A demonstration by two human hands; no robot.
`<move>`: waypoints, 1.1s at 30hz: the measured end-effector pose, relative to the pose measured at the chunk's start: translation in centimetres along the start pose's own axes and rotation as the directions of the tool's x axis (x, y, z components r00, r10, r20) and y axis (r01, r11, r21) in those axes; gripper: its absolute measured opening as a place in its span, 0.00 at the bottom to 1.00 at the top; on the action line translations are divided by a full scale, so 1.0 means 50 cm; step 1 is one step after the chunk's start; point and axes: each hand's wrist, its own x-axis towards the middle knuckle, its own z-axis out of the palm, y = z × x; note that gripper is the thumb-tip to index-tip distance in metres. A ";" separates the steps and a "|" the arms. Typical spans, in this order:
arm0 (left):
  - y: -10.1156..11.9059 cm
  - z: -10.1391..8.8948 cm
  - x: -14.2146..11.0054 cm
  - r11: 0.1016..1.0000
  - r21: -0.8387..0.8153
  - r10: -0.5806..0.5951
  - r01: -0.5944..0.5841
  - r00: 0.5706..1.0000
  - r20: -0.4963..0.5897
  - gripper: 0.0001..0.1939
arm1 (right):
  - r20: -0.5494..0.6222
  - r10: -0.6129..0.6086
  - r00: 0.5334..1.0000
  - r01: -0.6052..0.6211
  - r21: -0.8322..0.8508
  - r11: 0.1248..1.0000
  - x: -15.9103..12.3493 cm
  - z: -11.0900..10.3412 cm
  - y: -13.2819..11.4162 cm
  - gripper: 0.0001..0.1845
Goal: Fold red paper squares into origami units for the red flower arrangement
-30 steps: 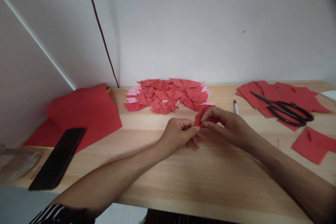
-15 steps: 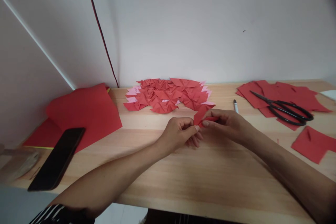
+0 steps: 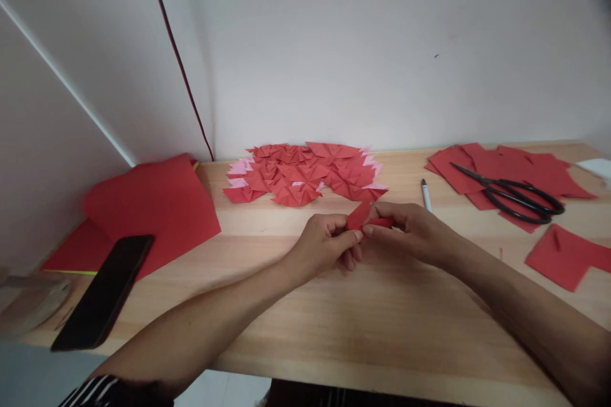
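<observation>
The left hand (image 3: 329, 241) is pinching a small red paper (image 3: 359, 215) between thumb and fingers, and the right hand (image 3: 401, 227) is gripping its three-o'clock side; it is apparently sitting partway through folding, though the fingers are hiding much. At its ten o'clock, many folded pieces (image 3: 298, 175), red and pink, are lying on the table (image 3: 305, 318), seemingly done. Between two and three, flat red sheets (image 3: 515, 168) are lying under scissors (image 3: 487, 183), evidently left unfolded. Since half a second ago, the left hand's lower fingers are tucking closer.
</observation>
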 end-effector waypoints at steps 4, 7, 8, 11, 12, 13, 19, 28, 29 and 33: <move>0.006 0.001 0.000 0.996 -0.091 -0.023 0.021 0.999 -0.024 0.13 | 0.054 0.012 0.998 -0.022 0.182 0.983 0.006 -0.002 0.009 0.16; 0.006 0.004 0.000 0.987 -0.161 -0.020 0.009 0.998 -0.064 0.15 | -0.030 0.111 0.993 -0.097 0.290 0.952 0.011 -0.002 0.013 0.17; 0.006 0.005 -0.001 0.985 -0.170 -0.019 0.005 0.997 -0.080 0.15 | -0.061 0.161 0.985 -0.133 0.326 0.936 0.012 -0.001 0.013 0.17; 0.002 0.007 -0.001 0.986 -0.167 -0.004 -0.016 0.993 -0.120 0.17 | -0.095 0.210 0.973 -0.158 0.389 0.907 0.013 0.005 0.012 0.19; 0.000 0.007 -0.001 0.986 -0.163 0.003 -0.023 0.992 -0.123 0.17 | -0.097 0.189 0.977 -0.139 0.381 0.914 0.012 0.008 0.011 0.20; -0.002 0.008 -0.001 0.987 -0.159 0.010 -0.029 0.993 -0.118 0.17 | -0.100 0.166 0.981 -0.119 0.361 0.925 0.012 0.012 0.011 0.20; -0.010 0.015 -0.004 0.991 -0.133 0.010 -0.018 0.998 -0.059 0.16 | -0.137 0.093 0.986 -0.056 0.253 0.966 0.008 0.026 0.005 0.18; -0.001 0.021 -0.004 0.991 -0.131 0.024 -0.039 0.993 -0.114 0.16 | -0.117 0.109 0.987 -0.064 0.334 0.940 0.003 0.031 -0.002 0.18; -0.002 0.022 -0.003 0.989 -0.138 0.029 -0.048 0.990 -0.136 0.16 | -0.116 0.098 0.988 -0.052 0.348 0.936 0.004 0.034 0.000 0.16; -0.008 0.023 -0.002 0.992 -0.126 0.002 -0.019 0.990 -0.139 0.17 | -0.188 0.082 0.979 -0.013 0.344 0.939 0.007 0.046 0.010 0.16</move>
